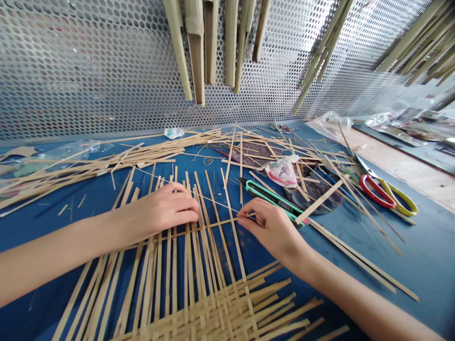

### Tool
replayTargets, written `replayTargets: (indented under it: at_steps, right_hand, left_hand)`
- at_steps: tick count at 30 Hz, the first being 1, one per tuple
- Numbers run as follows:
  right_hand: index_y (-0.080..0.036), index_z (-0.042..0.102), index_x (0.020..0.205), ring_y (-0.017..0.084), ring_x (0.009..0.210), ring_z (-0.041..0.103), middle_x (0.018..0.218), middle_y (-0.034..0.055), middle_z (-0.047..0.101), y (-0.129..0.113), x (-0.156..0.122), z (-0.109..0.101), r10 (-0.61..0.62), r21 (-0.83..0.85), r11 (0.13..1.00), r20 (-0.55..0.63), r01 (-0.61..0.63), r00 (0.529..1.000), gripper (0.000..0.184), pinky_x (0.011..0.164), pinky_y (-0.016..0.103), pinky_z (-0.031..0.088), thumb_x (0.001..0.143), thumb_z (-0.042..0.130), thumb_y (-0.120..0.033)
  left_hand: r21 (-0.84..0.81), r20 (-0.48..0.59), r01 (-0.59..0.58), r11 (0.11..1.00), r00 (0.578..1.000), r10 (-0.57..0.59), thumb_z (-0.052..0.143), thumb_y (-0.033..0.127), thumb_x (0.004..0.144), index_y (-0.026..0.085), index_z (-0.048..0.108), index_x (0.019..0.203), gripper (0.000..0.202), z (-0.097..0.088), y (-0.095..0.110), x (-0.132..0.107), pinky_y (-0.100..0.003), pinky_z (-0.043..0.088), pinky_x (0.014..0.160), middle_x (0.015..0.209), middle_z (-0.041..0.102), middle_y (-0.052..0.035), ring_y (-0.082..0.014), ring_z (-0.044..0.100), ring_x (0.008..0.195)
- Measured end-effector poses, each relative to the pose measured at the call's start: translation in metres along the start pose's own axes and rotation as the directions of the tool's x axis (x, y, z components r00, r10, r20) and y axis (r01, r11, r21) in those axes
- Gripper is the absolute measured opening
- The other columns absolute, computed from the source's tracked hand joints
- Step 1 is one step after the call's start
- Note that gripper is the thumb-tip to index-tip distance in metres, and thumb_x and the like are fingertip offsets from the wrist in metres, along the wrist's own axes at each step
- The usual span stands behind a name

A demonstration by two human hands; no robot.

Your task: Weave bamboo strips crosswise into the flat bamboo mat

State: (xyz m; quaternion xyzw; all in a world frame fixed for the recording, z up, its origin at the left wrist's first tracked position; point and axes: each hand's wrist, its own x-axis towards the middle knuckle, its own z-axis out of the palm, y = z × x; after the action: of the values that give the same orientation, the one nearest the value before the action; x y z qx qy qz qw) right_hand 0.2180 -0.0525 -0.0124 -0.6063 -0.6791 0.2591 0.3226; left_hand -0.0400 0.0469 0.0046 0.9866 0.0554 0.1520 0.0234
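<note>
way over on the left there's a messy pile of loose bamboo strips [106,163] on the blue work table [426,265]. the left hand [163,213] sits on the bamboo weave [213,317], fingers [186,203] slightly curled and resting on its long upright strips, not gripping anything as far as i can see. the tightly woven part is down at the bottom of the view. the right hand [268,232] has its fingertips [243,220] pinched on the end of a thin crosswise strip [213,223] running through the uprights. just beyond that hand lies a green utility knife [273,201], and further right are red and yellow scissors [387,196].
</note>
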Motion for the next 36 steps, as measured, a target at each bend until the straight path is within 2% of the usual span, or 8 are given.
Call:
replayTargets:
  at_steps: [9,16,22,26,28,31,36]
  right_hand:
    - [-0.017,0.068,0.08,0.01,0.05,0.04,0.064,-0.0043,0.053,0.0,-0.001,0.0,-0.002,-0.006,1.0,0.002,0.002,1.0,0.008,0.05,0.023,0.029,0.083,0.065,-0.011]
    - [-0.018,0.068,0.08,0.009,0.049,0.038,0.063,-0.0047,0.052,0.001,-0.002,0.0,-0.018,-0.011,1.0,-0.006,0.018,1.0,0.008,0.049,0.023,0.029,0.084,0.065,-0.012]
    - [-0.019,0.068,0.08,0.01,0.05,0.041,0.065,-0.0038,0.055,0.001,-0.001,0.001,-0.012,-0.003,1.0,0.0,0.012,1.0,0.008,0.049,0.023,0.03,0.084,0.064,-0.013]
    - [-0.019,0.068,0.081,0.01,0.05,0.04,0.064,-0.0042,0.054,0.001,-0.001,0.0,-0.017,-0.011,1.0,0.005,0.017,1.0,0.008,0.049,0.023,0.029,0.084,0.064,-0.012]
    - [-0.018,0.069,0.081,0.01,0.049,0.039,0.062,-0.0048,0.052,0.001,-0.001,-0.001,-0.013,-0.015,1.0,0.007,0.013,1.0,0.008,0.049,0.024,0.028,0.083,0.064,-0.012]
    - [-0.018,0.069,0.081,0.01,0.049,0.037,0.06,-0.0058,0.05,0.0,-0.001,0.0,-0.002,-0.006,1.0,0.005,0.002,1.0,0.008,0.049,0.024,0.028,0.083,0.065,-0.011]
    - [-0.018,0.069,0.079,0.01,0.048,0.036,0.059,-0.0062,0.048,0.0,-0.001,-0.001,0.003,0.005,1.0,0.003,-0.003,1.0,0.009,0.049,0.024,0.028,0.083,0.065,-0.011]
  left_hand:
    - [0.111,-0.031,-0.021,0.994,0.999,0.025,0.031,0.01,0.102,0.021,0.064,0.1,0.035,-0.006,0.004,-0.001,-0.032,0.038,0.097,0.101,0.073,-0.0037,-0.0152,0.062,0.093]
    - [0.088,-0.056,0.009,0.996,0.998,-0.004,0.03,0.012,0.102,0.023,0.066,0.095,0.037,-0.005,0.006,0.002,-0.031,0.039,0.095,0.094,0.072,-0.0028,-0.0164,0.063,0.091]
    - [0.22,0.003,0.003,0.976,1.0,-0.003,0.029,0.011,0.102,0.025,0.064,0.094,0.039,0.004,0.003,0.003,-0.031,0.036,0.095,0.093,0.073,-0.0002,-0.0157,0.062,0.093]
    - [0.269,-0.033,-0.088,0.959,0.994,0.101,0.028,0.012,0.103,0.024,0.064,0.09,0.041,0.006,-0.004,0.006,-0.031,0.033,0.093,0.09,0.072,0.0009,-0.0145,0.062,0.088]
    - [0.287,-0.013,-0.12,0.95,0.992,0.129,0.027,0.011,0.103,0.023,0.064,0.091,0.04,0.003,-0.004,0.008,-0.032,0.033,0.093,0.09,0.072,0.0008,-0.0143,0.062,0.088]
    - [0.305,0.059,-0.1,0.947,0.995,0.086,0.025,0.01,0.103,0.021,0.061,0.095,0.039,-0.001,-0.002,0.009,-0.035,0.033,0.095,0.093,0.071,-0.0009,-0.015,0.062,0.093]
    - [0.263,0.065,-0.046,0.964,0.997,0.029,0.026,0.011,0.104,0.022,0.059,0.097,0.036,-0.002,0.001,0.007,-0.036,0.033,0.097,0.095,0.071,0.0009,-0.014,0.062,0.094]
